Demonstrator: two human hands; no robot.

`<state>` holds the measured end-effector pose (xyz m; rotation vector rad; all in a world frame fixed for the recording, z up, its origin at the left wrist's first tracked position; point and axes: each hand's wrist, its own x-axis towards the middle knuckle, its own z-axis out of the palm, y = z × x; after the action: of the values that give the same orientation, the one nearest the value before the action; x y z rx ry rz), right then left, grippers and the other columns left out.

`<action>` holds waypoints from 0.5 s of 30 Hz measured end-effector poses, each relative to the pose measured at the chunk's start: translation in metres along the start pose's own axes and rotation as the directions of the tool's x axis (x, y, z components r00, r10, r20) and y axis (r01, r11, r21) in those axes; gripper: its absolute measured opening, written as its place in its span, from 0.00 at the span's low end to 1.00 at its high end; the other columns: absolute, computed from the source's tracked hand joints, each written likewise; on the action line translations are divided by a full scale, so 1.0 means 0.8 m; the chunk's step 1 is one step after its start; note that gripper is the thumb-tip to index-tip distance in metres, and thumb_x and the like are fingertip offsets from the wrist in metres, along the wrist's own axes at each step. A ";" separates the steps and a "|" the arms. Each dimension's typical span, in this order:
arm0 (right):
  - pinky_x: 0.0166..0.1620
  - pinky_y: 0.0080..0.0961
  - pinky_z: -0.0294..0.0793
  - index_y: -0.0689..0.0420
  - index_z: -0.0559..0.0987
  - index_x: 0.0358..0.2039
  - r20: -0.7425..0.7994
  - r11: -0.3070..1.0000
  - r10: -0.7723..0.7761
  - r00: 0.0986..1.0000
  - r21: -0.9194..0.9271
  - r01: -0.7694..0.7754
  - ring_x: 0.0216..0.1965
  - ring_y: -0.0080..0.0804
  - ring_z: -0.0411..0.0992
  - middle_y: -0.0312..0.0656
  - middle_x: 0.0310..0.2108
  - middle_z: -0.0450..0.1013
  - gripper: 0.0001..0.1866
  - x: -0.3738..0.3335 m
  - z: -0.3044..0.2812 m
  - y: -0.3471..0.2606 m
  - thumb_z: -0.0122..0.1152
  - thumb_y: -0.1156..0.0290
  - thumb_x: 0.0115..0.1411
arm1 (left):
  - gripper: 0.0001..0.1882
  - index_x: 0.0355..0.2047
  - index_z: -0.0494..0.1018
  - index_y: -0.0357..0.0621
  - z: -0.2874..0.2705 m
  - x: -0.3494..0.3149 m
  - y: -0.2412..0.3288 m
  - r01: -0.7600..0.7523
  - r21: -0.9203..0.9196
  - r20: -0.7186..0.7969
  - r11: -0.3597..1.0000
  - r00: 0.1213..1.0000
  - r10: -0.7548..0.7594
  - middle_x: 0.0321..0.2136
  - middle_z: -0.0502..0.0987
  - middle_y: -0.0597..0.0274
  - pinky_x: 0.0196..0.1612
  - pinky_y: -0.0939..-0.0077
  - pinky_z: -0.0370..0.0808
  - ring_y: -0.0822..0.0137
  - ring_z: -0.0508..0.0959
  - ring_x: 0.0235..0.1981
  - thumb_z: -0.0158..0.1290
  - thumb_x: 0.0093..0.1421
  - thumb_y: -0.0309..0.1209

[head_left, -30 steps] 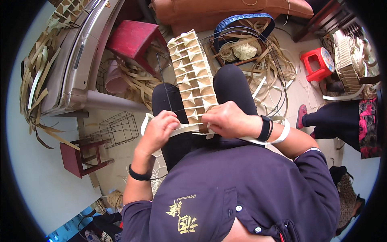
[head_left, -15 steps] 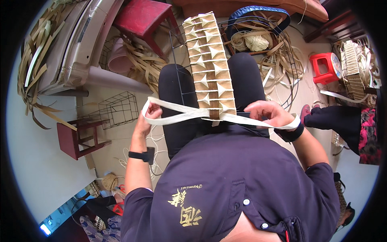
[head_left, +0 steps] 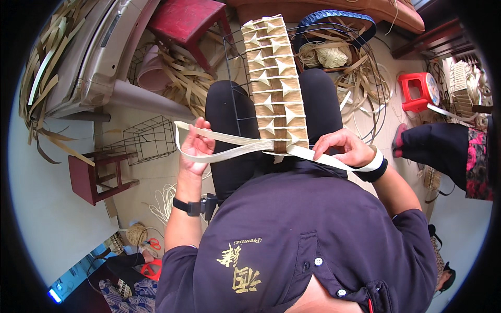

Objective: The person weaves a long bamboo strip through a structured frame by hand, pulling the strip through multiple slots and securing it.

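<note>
A long tan woven panel (head_left: pixel 278 78) with raised pointed folds and pale cords lies over a black wire frame (head_left: pixel 233 107) between my knees. From the panel's near end, a flat white strip (head_left: pixel 229 149) runs out to both sides. On the left it makes a loop, with my left hand (head_left: pixel 198 145) inside, palm turned up and fingers apart. My right hand (head_left: pixel 348 148) has bent fingers closed on the strip's right part, the index fingertip against it close to the panel. Beyond those fingers the strip curves back around the right wrist.
Ahead, a basket with a blue rim (head_left: pixel 339 20) holds a ball of pale cord (head_left: pixel 334 56). Left are a red stool (head_left: pixel 185 21), a wire basket (head_left: pixel 151 138) and a small dark-red stool (head_left: pixel 91 177). At right stand a red plastic stool (head_left: pixel 414 93) and another person's legs (head_left: pixel 436 143).
My left hand has turned its palm up, and its fingers have spread inside the loop, which has swung slightly left. The right hand's fingers have moved a little toward the panel along the strip.
</note>
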<state>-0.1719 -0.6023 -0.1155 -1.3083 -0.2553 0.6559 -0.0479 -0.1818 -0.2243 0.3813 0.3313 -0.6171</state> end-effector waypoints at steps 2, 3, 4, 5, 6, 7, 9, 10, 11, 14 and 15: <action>0.55 0.23 0.73 0.64 0.83 0.48 -0.016 0.999 0.042 0.999 -0.010 -0.042 0.48 0.27 0.76 0.40 0.47 0.79 0.16 0.007 0.006 -0.003 0.67 0.71 0.61 | 0.16 0.50 0.79 0.40 0.015 -0.013 -0.015 -0.025 0.269 -0.027 0.963 0.999 0.034 0.41 0.83 0.58 0.36 0.77 0.76 0.69 0.81 0.38 0.54 0.73 0.39; 0.54 0.22 0.73 0.63 0.83 0.49 -0.034 0.996 0.081 0.996 -0.018 -0.082 0.48 0.26 0.76 0.39 0.47 0.79 0.16 0.009 0.008 -0.003 0.67 0.72 0.61 | 0.16 0.50 0.79 0.41 0.027 -0.017 -0.021 -0.055 0.438 -0.106 0.897 0.988 0.112 0.34 0.82 0.63 0.31 0.83 0.71 0.75 0.78 0.31 0.55 0.72 0.40; 0.51 0.20 0.73 0.61 0.83 0.50 -0.036 0.997 0.076 0.996 0.001 -0.076 0.46 0.24 0.76 0.38 0.46 0.79 0.16 0.010 0.010 -0.001 0.66 0.75 0.61 | 0.16 0.49 0.80 0.40 0.019 -0.020 -0.012 -0.051 0.562 -0.156 0.825 0.973 0.167 0.30 0.79 0.66 0.29 0.86 0.69 0.78 0.75 0.27 0.55 0.72 0.40; 0.51 0.20 0.73 0.61 0.83 0.50 -0.035 0.997 0.078 0.996 0.000 -0.078 0.46 0.24 0.76 0.38 0.46 0.79 0.16 0.011 0.012 -0.005 0.66 0.75 0.61 | 0.17 0.49 0.81 0.39 0.009 -0.022 0.001 -0.037 0.674 -0.198 0.738 0.953 0.228 0.25 0.77 0.70 0.28 0.89 0.67 0.80 0.71 0.23 0.55 0.73 0.40; 0.49 0.19 0.73 0.61 0.82 0.51 -0.026 0.998 0.034 0.999 -0.057 -0.036 0.44 0.23 0.76 0.38 0.46 0.79 0.17 0.012 0.014 -0.013 0.66 0.77 0.60 | 0.17 0.47 0.82 0.38 0.000 -0.020 0.010 -0.068 0.772 -0.254 0.632 0.878 0.405 0.21 0.73 0.73 0.25 0.90 0.62 0.83 0.65 0.19 0.54 0.73 0.40; 0.46 0.18 0.73 0.61 0.82 0.53 -0.015 0.993 -0.012 1.000 -0.113 0.010 0.43 0.22 0.76 0.38 0.46 0.79 0.19 0.012 0.015 -0.018 0.66 0.78 0.60 | 0.15 0.46 0.83 0.38 -0.018 -0.020 0.025 -0.176 0.796 -0.205 0.579 0.822 0.531 0.24 0.74 0.74 0.24 0.89 0.62 0.83 0.66 0.21 0.55 0.73 0.38; 0.39 0.18 0.75 0.61 0.76 0.62 0.011 0.990 0.143 0.990 -0.012 -0.142 0.38 0.23 0.77 0.42 0.46 0.79 0.33 -0.001 0.009 -0.017 0.71 0.81 0.54 | 0.14 0.47 0.82 0.38 -0.083 -0.022 0.075 -0.320 0.801 -0.200 0.505 0.653 0.730 0.28 0.75 0.75 0.24 0.88 0.62 0.83 0.67 0.24 0.56 0.72 0.36; 0.39 0.18 0.75 0.62 0.75 0.63 -0.004 0.990 0.134 0.991 0.053 -0.134 0.37 0.24 0.77 0.42 0.45 0.79 0.34 -0.007 0.009 -0.014 0.72 0.81 0.53 | 0.13 0.47 0.82 0.39 -0.083 -0.025 0.096 -0.252 0.827 -0.299 0.502 0.558 0.774 0.29 0.76 0.74 0.23 0.86 0.61 0.83 0.66 0.23 0.55 0.72 0.34; 0.38 0.18 0.76 0.63 0.74 0.64 -0.016 0.985 0.127 0.992 0.118 -0.124 0.36 0.24 0.77 0.43 0.44 0.79 0.36 -0.013 0.011 -0.012 0.72 0.81 0.53 | 0.12 0.47 0.83 0.39 -0.083 -0.035 0.116 -0.203 0.858 -0.325 0.472 0.497 0.805 0.28 0.76 0.74 0.21 0.85 0.59 0.83 0.65 0.21 0.55 0.72 0.33; 0.35 0.19 0.76 0.66 0.73 0.63 -0.052 0.956 0.076 0.996 0.288 -0.058 0.31 0.25 0.76 0.45 0.36 0.79 0.37 -0.034 0.001 -0.003 0.74 0.79 0.51 | 0.13 0.46 0.84 0.41 -0.142 -0.081 0.185 -0.234 0.948 -0.127 0.215 0.342 0.931 0.24 0.75 0.74 0.21 0.83 0.58 0.83 0.66 0.19 0.53 0.73 0.35; 0.35 0.19 0.76 0.66 0.73 0.63 -0.042 0.956 0.070 0.997 0.289 -0.055 0.31 0.25 0.76 0.45 0.36 0.79 0.37 -0.043 -0.008 0.002 0.74 0.79 0.51 | 0.14 0.45 0.84 0.41 -0.168 -0.097 0.202 -0.185 0.983 0.040 0.018 0.301 0.953 0.24 0.77 0.72 0.21 0.83 0.58 0.82 0.66 0.19 0.52 0.73 0.36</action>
<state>-0.1963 -0.6269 -0.1124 -1.0546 -0.0723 0.6842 -0.0333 0.0364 -0.2712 1.8535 0.4546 0.5383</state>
